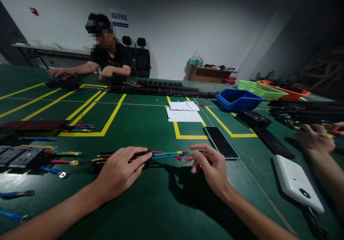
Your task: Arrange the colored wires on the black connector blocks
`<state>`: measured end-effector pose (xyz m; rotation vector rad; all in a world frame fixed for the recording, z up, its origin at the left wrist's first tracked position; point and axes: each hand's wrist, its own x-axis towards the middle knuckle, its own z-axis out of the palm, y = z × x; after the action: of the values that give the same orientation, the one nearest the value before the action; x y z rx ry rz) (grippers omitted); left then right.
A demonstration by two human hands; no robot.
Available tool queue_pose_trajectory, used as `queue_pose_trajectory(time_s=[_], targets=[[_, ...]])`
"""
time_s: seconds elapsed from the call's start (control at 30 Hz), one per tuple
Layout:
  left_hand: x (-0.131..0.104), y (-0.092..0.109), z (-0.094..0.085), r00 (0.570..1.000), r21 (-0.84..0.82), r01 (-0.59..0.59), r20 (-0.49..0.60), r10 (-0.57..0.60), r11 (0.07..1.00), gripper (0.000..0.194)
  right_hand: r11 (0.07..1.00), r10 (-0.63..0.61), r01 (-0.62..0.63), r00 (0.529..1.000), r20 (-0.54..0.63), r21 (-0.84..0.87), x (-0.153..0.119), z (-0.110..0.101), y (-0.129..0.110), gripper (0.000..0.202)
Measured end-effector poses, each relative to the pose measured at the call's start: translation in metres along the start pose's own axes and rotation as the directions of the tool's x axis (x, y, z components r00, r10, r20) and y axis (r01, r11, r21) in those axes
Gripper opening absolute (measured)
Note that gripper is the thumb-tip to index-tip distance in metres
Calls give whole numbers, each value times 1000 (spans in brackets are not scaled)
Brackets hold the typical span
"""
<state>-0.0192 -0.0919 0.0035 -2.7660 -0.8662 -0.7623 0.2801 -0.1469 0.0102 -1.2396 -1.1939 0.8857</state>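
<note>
My left hand (124, 166) lies over a black strip (146, 164), its fingers wrapped across the top and far side. Red, green and blue wires (165, 155) run out of the strip's right end, tipped with ring terminals (186, 154). Just right of those tips is my right hand (208, 163), fingers loosely curled and apart; whether a fingertip touches a terminal I cannot tell. From the left end of the strip a dark lead goes toward other wires with lugs (62, 174). Beside them sits a grey-topped socket strip (25, 157).
A phone (221, 143) lies beyond my right hand, with white papers (185, 111) farther back. Blue (239, 100), green (262, 90) and orange (285, 90) bins stand back right. Near a white power bank (298, 182) a co-worker's hands (315, 139) work; another person (107, 57) sits opposite.
</note>
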Motion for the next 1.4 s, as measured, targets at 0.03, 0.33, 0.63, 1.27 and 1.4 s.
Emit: queue_pose_trajectory(time_s=[0.03,0.33,0.63,1.27,1.4], targets=[[0,0,0,1000,-1,1,3,-1,1000,42,999,-39,39,999,-3,-22,-2,0,0,33],[1,1,-2,1000,5,2,3,-2,1000,43,889,-348,367,930,116,-272,-15,-2,0,17],[0,0,-1,1000,1,2,5,-2,1000,43,905,-111,143,989,102,-401,8,-4,13,25],[1,1,-2,1000,9,1,9,-1,1000,43,896,-314,334,942,117,-293,4,-3,4,16],[3,1,-3,1000,14,-7,-11,7,1000,41,857,-328,350,936,124,-378,5,-4,4,24]])
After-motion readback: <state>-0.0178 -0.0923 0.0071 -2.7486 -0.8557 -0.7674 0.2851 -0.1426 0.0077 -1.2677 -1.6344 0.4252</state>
